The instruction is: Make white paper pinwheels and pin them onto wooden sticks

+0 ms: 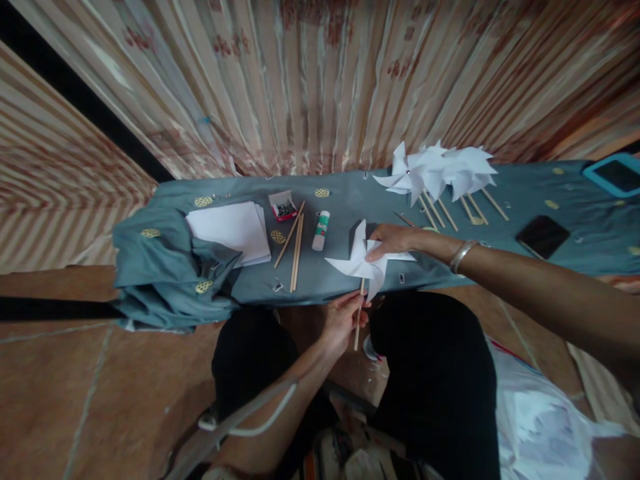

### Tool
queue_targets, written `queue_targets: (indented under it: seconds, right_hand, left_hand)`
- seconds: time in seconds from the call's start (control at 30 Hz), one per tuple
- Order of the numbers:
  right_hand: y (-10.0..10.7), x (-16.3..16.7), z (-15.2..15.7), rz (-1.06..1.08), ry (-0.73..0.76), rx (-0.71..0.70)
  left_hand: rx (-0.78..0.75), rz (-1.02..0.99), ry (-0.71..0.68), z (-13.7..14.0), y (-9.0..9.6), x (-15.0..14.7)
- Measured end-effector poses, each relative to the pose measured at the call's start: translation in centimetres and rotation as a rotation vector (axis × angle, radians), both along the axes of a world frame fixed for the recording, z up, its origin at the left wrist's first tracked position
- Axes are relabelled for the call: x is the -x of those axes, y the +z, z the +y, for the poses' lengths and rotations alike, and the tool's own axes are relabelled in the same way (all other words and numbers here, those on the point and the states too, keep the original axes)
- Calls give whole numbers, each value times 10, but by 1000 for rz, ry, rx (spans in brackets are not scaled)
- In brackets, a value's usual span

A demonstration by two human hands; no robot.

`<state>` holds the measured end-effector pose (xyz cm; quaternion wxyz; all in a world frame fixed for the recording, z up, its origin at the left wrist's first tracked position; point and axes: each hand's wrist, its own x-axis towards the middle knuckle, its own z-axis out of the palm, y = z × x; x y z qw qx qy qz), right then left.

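A white paper pinwheel point(359, 261) is at the table's near edge, its folded blades spread out. My right hand point(393, 240) grips it from above, thumb near the centre and fingers partly hidden behind the paper. Below, my left hand point(344, 319) is closed around a thin wooden stick point(357, 335), whose upper end meets the underside of the pinwheel. Whether a pin joins the two cannot be made out. To the left lie a green-and-white glue stick point(321, 231), several loose wooden sticks point(296, 255) and a small red box point(283, 207) of dark metal bits.
A stack of white paper point(233, 230) lies on the left of the grey cloth-covered table point(345, 193). Several pinwheels point(440, 170) on sticks rest at the back right. Farther right are a black phone point(543, 236) and a blue-framed device point(617, 175). A curtain point(310, 87) hangs behind.
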<state>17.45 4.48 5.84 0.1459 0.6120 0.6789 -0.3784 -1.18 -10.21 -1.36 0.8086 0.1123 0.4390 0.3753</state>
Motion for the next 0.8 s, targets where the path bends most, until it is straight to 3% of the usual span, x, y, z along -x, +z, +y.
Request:
queue_targets:
  seconds: [0.47, 0.8]
  right_hand:
    - [-5, -6, -1, 154, -17, 27]
    - [-10, -7, 2, 148, -55, 73]
  left_hand:
    - [-8, 2, -120, -15, 4, -2]
    - [12, -113, -197, -19, 4, -1]
